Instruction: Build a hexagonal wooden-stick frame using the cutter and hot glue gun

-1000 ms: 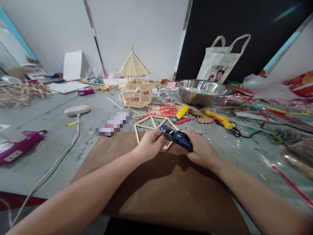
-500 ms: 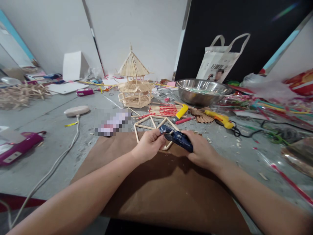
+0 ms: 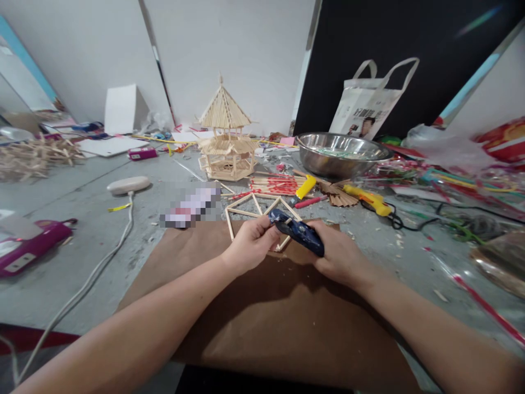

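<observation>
My right hand (image 3: pixel 338 251) is wrapped round a dark blue hand tool (image 3: pixel 301 234) with pale smears on it; its exact kind does not show. A short piece of pale wooden stick (image 3: pixel 289 221) shows at the tool's upper side. At the tool's left end, the fingers of my left hand (image 3: pixel 252 243) are pinched together, and what they grip is hidden. Just beyond both hands lies a flat frame of wooden sticks (image 3: pixel 241 212) joined in triangles. Its near part rests over brown paper (image 3: pixel 246 323) and is partly covered by my hands.
A stick-built pavilion model (image 3: pixel 225 131) stands at the back. Red-marked sticks (image 3: pixel 274 185), a yellow-handled cutter (image 3: pixel 305 187), a red pen (image 3: pixel 310 202) and a yellow glue gun (image 3: pixel 369 200) lie ahead. A steel basin (image 3: pixel 344 158) stands back right; a white cable (image 3: pixel 106 257) runs along the left.
Both hands and the blue tool stay almost in the same place. The view has shifted only very slightly.
</observation>
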The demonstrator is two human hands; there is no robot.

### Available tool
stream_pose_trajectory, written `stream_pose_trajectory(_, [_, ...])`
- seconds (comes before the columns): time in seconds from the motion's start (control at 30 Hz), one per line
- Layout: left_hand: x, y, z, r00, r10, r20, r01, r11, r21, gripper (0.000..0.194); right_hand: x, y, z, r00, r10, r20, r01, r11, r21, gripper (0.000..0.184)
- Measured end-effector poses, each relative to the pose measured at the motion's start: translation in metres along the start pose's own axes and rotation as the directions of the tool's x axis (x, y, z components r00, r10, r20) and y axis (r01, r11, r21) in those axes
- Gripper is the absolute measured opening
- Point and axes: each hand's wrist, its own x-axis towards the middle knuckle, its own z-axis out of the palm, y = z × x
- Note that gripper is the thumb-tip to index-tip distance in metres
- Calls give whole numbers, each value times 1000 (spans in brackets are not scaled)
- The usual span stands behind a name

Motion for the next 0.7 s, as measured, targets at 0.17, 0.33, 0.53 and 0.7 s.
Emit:
stream_pose_trajectory(0.17, [-1, -4, 3, 994, 46, -102, -32, 990, 134, 26, 0, -3, -1, 998, 56, 12, -55, 997, -46, 45])
stream_pose_trajectory(0.33, [-1, -7, 2, 988, 75, -136, -38, 966, 257, 27, 3, -1, 2, 998, 63, -23, -64, 995, -77, 46])
stream_pose_trajectory(0.53, [-1, 2, -1, 996, 74, -53, -64, 984, 166, 30, 2, 2, 3, 1000, 12, -15, -12, 1000, -14, 49])
stream_pose_trajectory(0.7, [1, 7, -5, 997, -28, 68, 29, 999, -14, 38, 1, 3, 2, 1000, -21, -16, 21, 1000, -15, 52])
